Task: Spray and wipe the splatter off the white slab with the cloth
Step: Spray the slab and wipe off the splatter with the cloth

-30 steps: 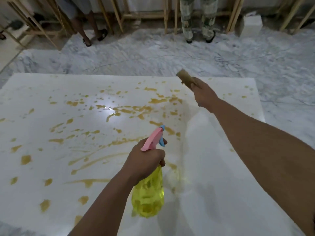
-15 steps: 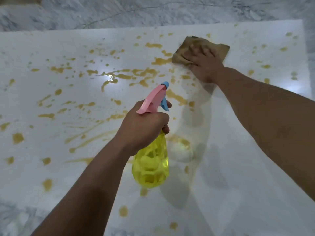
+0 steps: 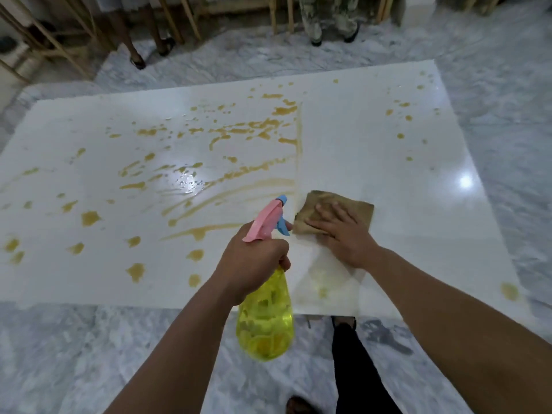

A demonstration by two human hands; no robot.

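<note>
Cloth (image 3: 334, 210) half hidden under flat right hand (image 3: 343, 237), left hand (image 3: 251, 264) gripping bottle (image 3: 264, 318)

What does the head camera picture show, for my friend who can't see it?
A person's right hand presses a brown cloth flat on a white slab, while the left hand holds a yellow spray bottle with a pink top. Yellow-brown splatter covers the slab's left side.

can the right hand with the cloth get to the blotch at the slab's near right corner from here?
Probably yes. The right hand presses flat on the cloth, and the white slab between it and the near-right blotch is bare. Nothing stands in the path; the left hand and spray bottle are on the other side.
</note>
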